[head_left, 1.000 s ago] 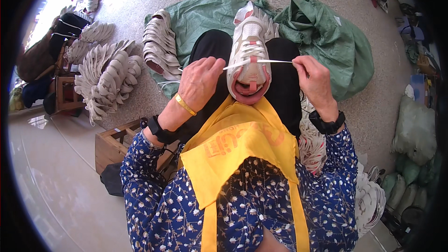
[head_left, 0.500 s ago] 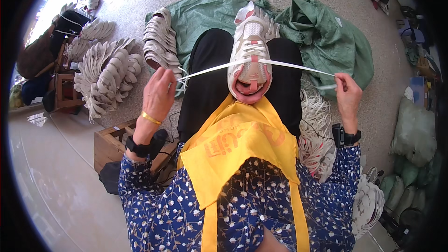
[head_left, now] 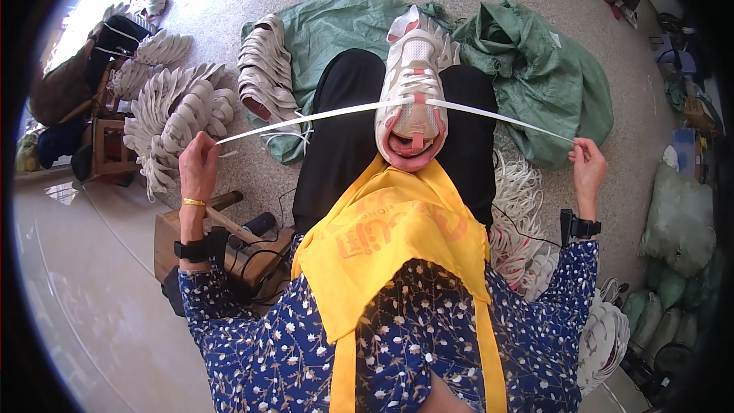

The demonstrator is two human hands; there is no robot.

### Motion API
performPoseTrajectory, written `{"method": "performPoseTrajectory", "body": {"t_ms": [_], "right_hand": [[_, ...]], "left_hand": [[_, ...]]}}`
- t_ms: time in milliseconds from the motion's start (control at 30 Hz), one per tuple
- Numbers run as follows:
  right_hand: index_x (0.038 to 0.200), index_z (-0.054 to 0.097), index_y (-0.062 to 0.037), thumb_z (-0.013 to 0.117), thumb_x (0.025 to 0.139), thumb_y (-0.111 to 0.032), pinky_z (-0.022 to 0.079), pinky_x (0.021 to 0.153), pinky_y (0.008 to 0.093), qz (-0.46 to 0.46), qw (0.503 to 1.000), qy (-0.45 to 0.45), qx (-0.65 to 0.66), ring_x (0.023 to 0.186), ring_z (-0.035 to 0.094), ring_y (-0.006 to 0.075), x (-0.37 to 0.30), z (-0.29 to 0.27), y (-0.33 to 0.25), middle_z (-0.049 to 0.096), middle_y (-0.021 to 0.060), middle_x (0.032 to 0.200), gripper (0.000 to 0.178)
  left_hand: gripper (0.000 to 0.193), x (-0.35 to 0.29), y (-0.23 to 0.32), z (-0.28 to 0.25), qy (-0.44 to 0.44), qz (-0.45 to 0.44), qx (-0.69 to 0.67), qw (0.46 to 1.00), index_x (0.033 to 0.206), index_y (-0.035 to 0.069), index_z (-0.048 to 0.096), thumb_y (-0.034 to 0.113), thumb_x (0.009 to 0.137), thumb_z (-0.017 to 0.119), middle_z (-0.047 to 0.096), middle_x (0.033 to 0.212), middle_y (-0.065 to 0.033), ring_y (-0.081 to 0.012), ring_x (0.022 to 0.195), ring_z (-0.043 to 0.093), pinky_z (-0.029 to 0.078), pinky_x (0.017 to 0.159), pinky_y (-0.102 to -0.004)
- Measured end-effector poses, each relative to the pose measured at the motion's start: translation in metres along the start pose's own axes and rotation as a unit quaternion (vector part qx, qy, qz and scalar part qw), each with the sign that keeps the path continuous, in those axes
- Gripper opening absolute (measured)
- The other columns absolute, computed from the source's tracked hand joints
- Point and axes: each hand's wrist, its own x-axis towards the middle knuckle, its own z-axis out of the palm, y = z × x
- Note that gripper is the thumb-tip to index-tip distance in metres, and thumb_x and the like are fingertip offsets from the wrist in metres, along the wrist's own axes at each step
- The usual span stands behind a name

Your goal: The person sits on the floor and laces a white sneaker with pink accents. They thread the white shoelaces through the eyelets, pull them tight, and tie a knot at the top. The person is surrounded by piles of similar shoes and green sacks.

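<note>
Between my knees a white and pink sneaker upper [head_left: 415,69] rests with its pink-lined opening toward me. A flat white shoelace [head_left: 336,112] runs through its eyelets, and both ends stretch out sideways, nearly straight. My left hand [head_left: 199,168], with fingers pinched, grips the left end out past my left knee. The other end is pinched by my right hand [head_left: 588,170], out to the right at about the same height. A yellow apron [head_left: 390,237] covers my lap below the upper.
Stacked shoe uppers [head_left: 264,69] stand beyond my left knee, with a larger heap [head_left: 180,118] farther left. Green sacking [head_left: 535,80] lies beyond my knees. White laces [head_left: 516,214] are bundled by my right thigh. A wooden stool [head_left: 176,245] stands at left.
Both hands have moved apart, my left one farther and slightly toward me. Longer lengths of lace now stretch out from the upper on both sides.
</note>
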Motion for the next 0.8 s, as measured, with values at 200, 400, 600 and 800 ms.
{"method": "performPoseTrajectory", "body": {"t_ms": [200, 400, 600, 800], "right_hand": [[0.107, 0.071, -0.0004, 0.062, 0.096, -0.001, 0.059, 0.065, 0.0286, 0.000, 0.999, 0.006, -0.037, 0.072, 0.072, 0.0138, 0.007, -0.008, 0.024, 0.073, 0.0068, 0.085, 0.013], [0.103, 0.072, 0.0001, 0.063, 0.097, -0.006, 0.058, 0.064, 0.0269, 0.020, 0.995, -0.025, -0.099, 0.070, 0.070, 0.0129, 0.009, -0.009, 0.026, 0.072, 0.0061, 0.085, 0.012], [0.091, 0.071, 0.0000, 0.068, 0.093, -0.010, 0.054, 0.054, 0.0278, 0.049, 0.982, -0.133, -0.125, 0.057, 0.067, 0.0136, 0.008, 0.007, -0.003, 0.070, 0.0066, 0.069, 0.011], [0.088, 0.071, -0.0026, 0.069, 0.094, -0.012, 0.053, 0.051, 0.0230, 0.093, 0.901, -0.423, 0.002, 0.054, 0.063, 0.0096, 0.068, 0.025, -0.076, 0.069, 0.0037, 0.068, 0.011]], "left_hand": [[0.013, 0.008, -0.022, -0.008, -0.002, -0.005, 0.046, 0.999, 0.091, 0.001, 0.054, 0.000, 0.089, 0.067, 0.058, 0.074, -0.0141, -0.0298, 0.066, 0.060, 0.048, 0.064, -0.0396], [0.012, 0.009, -0.047, -0.015, 0.010, 0.012, 0.076, 0.997, 0.092, 0.000, 0.056, 0.004, 0.091, 0.068, 0.060, 0.072, -0.0122, -0.0256, 0.063, 0.058, 0.048, 0.063, -0.0375], [0.008, 0.037, -0.017, -0.019, -0.042, 0.036, 0.097, 0.994, 0.090, 0.001, 0.057, 0.002, 0.088, 0.064, 0.060, 0.075, -0.0155, -0.0349, 0.074, 0.061, 0.048, 0.070, -0.0426], [0.009, 0.124, 0.038, -0.041, -0.059, 0.092, 0.085, 0.990, 0.090, 0.001, 0.061, 0.010, 0.093, 0.062, 0.064, 0.076, -0.0159, -0.0274, 0.067, 0.062, 0.048, 0.064, -0.0384]]}}
